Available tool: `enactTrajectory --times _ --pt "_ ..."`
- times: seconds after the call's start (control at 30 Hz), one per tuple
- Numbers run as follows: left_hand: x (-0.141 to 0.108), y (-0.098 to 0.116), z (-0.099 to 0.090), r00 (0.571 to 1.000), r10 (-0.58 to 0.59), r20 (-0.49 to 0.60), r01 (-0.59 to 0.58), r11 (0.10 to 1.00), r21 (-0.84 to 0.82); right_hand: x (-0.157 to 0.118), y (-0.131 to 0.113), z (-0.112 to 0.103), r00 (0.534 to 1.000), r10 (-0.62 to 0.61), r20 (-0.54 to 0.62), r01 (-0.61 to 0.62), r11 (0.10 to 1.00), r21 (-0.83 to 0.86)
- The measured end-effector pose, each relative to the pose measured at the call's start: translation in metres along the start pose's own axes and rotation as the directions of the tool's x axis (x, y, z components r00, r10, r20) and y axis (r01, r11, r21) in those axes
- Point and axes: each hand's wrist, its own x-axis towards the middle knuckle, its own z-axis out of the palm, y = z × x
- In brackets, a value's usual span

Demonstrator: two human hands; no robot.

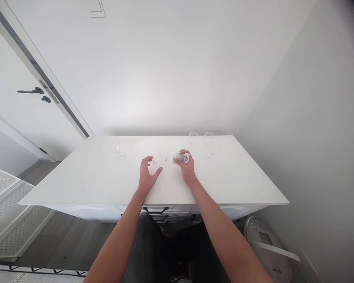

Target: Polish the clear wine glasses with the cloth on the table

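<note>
Wine glass (165,160) lies sideways between both hands, just above the middle of the white counter (238,184). Left hand (148,173) pinches the foot end, fingers curled but loosely spread; right hand (186,167) closes round the bowl, pressing a small white cloth (186,158) into it. So the wiping looks to be in full swing on this 1. Near the far edge, 1 glass (115,147) stands toward the left corner, and 3 more (208,143) cluster toward the right. Which of those are already wiped cannot be told from here; they all look equally clear.
</note>
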Motion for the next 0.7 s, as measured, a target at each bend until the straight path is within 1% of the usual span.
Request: enactTrajectory --times 0.07,0.13,0.17,0.23,0.27,0.3,0.33,0.37,0.43,0.5,0.6,0.63,0.7 --pt "0.0 0.001 0.002 0.999 0.031 0.041 -0.032 0.999 0.039 -0.001 -0.001 0.002 1.0 -0.007 0.0 0.007 1.0 -0.028" --pt "-0.001 0.001 0.004 0.985 0.02 0.173 -0.028 0.999 0.04 -0.003 -0.002 0.004 1.0 0.013 0.019 -0.012 0.998 -0.062" --pt "-0.001 0.001 0.004 0.966 -0.012 0.257 0.001 0.999 0.044 -0.003 -0.002 0.005 0.999 0.027 0.027 -0.026 0.998 -0.063" --pt "-0.002 0.001 0.005 0.912 -0.091 0.4 0.06 0.994 0.09 -0.004 -0.003 0.006 0.999 0.041 0.034 -0.04 0.999 -0.016" --pt "-0.002 0.002 0.005 0.89 -0.114 0.442 0.067 0.99 0.121 -0.004 -0.003 0.007 0.999 0.04 0.033 -0.041 0.999 0.027" --pt "-0.002 0.002 0.004 0.879 -0.118 0.462 0.058 0.988 0.142 -0.003 -0.003 0.007 0.999 0.037 0.026 -0.039 0.996 0.079" --pt "-0.002 0.002 0.004 0.879 -0.104 0.465 0.038 0.988 0.15 -0.002 -0.004 0.007 0.999 0.039 0.005 -0.039 0.99 0.139" --pt "-0.002 0.003 0.003 0.889 -0.087 0.449 0.022 0.989 0.148 -0.001 -0.004 0.006 0.998 0.047 -0.031 -0.039 0.979 0.2" --pt "-0.002 0.003 0.002 0.92 -0.066 0.386 0.014 0.991 0.136 0.001 -0.002 0.005 0.988 0.083 -0.13 -0.04 0.953 0.302" --pt "-0.002 0.003 0.001 0.929 -0.063 0.365 0.012 0.99 0.139 0.004 0.002 0.003 0.969 0.121 -0.216 -0.039 0.937 0.347" --pt "-0.003 0.002 -0.001 0.921 -0.064 0.385 0.004 0.988 0.157 0.01 0.015 -0.005 0.925 0.134 -0.355 -0.016 0.949 0.316" --pt "-0.004 0.001 -0.001 0.932 -0.071 0.355 0.02 0.989 0.145 0.012 0.021 -0.008 0.904 0.132 -0.407 -0.009 0.956 0.292" --pt "-0.005 -0.001 -0.002 0.966 -0.103 0.235 0.086 0.993 0.081 0.015 0.032 -0.017 0.863 0.121 -0.49 0.001 0.97 0.241"
